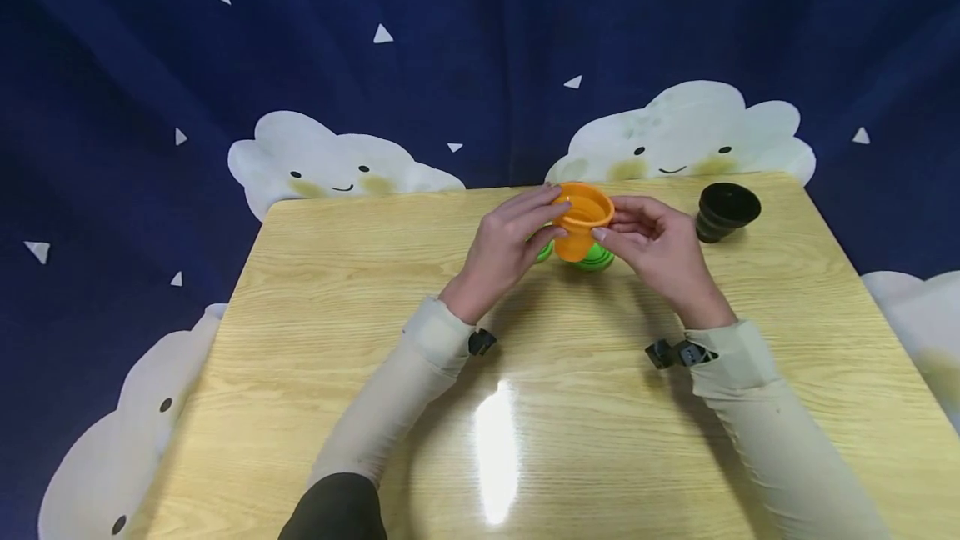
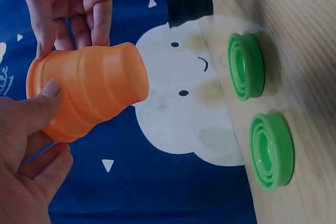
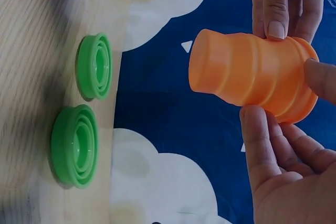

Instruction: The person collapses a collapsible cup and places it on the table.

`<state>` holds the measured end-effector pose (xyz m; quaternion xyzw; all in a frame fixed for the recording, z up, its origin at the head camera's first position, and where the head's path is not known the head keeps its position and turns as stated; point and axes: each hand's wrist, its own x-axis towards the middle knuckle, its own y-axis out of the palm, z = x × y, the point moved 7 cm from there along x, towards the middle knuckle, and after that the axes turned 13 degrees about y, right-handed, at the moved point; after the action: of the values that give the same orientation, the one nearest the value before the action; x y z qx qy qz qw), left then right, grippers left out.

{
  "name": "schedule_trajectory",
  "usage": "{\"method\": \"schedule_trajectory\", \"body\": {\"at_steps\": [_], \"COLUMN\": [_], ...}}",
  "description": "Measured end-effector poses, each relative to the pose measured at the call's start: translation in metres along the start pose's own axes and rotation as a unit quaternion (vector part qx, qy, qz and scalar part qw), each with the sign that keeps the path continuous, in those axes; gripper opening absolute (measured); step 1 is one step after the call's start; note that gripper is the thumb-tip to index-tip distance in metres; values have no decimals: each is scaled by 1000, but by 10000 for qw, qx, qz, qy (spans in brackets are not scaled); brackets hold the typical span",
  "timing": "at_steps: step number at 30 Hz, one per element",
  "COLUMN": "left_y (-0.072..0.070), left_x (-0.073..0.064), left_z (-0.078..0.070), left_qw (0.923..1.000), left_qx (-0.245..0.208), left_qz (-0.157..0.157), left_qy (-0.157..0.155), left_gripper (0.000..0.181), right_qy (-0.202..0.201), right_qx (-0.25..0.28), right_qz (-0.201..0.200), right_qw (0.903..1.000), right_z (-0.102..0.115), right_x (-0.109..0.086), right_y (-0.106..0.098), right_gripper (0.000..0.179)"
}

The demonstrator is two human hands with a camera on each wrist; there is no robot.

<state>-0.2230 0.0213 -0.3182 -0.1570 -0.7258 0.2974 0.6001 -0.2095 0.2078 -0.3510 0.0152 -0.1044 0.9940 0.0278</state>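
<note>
An orange collapsible cup (image 1: 573, 242), stretched to its full stepped height, is held above the table between both hands. Its wide rim faces up in the head view. My left hand (image 1: 504, 247) pinches one side of it near the rim, thumb (image 2: 44, 106) on the outer wall. On the opposite side, my right hand (image 1: 666, 250) grips it between thumb and fingers (image 3: 257, 135). Beneath it on the table lie two green collapsible cups (image 2: 272, 150), folded flat into rings; the hands and orange cup partly cover them in the head view.
A black collapsible cup (image 1: 726, 211) stands extended on the table to the right of the right hand. The wooden table (image 1: 337, 273) ends at a dark blue curtain (image 1: 465, 48) with white clouds behind it.
</note>
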Motion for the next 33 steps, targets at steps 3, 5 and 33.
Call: {"method": "schedule_trajectory", "body": {"at_steps": [3, 5, 33], "left_y": [-2, -3, -2], "left_x": [0, 1, 1], "left_z": [-2, -3, -13], "left_qw": [9999, 9998, 9917], "left_qx": [41, 80, 1099], "left_qz": [-18, -32, 484], "left_qy": [122, 169, 455], "left_gripper": [29, 27, 22], "right_qy": [-148, -392, -3891], "right_qx": [-157, -431, -3601], "right_qz": [-48, -200, -868], "right_qw": [9998, 9981, 8434], "right_z": [4, 7, 51], "right_x": [-2, -3, -31], "right_y": [0, 0, 21], "right_gripper": [46, 49, 35]}}
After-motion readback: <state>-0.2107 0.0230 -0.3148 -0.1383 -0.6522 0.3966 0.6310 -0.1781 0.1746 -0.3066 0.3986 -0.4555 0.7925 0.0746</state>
